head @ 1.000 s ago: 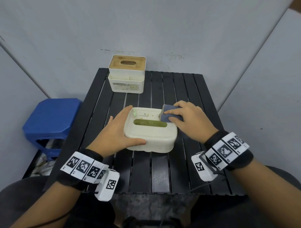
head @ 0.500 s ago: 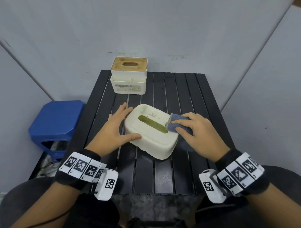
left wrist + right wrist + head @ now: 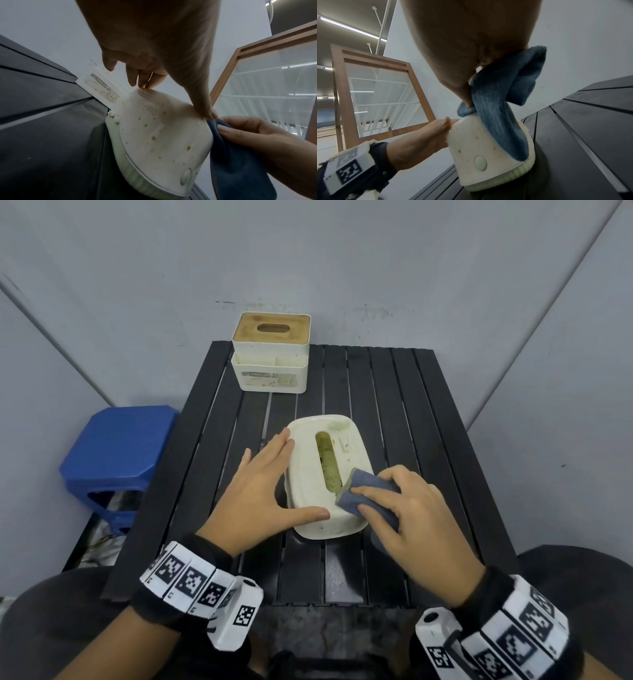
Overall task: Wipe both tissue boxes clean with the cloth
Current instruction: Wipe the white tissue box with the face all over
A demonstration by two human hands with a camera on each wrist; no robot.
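Your right hand [image 3: 416, 520] is the nearer one to the work: its fingers are curled round a folded blue-grey terry cloth [image 3: 368, 491], pressing it onto the near right corner of the rounded cream plastic tissue box [image 3: 325, 474]. The cloth is soft and ribbed; a loose tail of it drapes down the box's right side in the right wrist view.

Your left hand [image 3: 263, 487] lies at about 9 o'clock from the box, fingers straight and spread along its left wall, thumb laid across the near end — a bracing hold, not a curled grip.

The box sits at the middle of the black slatted table [image 3: 428, 440]. Its long axis runs from 6 to 12 o'clock, tipped slightly towards 11, so the dispensing slot [image 3: 328, 462] points away from you. The shell is smooth and glossy with rounded corners and a ribbed pale-green base rim; small yellow-brown specks dot the near end and sides, and a pale-green oval button sits low on the near end. Judged from these specks, this box is not yet clean, and strokes along the long axis look suited to covering the lid.

At 11 o'clock, well apart at the far edge, stands the square white tissue box with a wooden lid [image 3: 271, 354] — untouched by either hand.

A blue plastic stool [image 3: 116, 450] stands beside the table at 9 o'clock.
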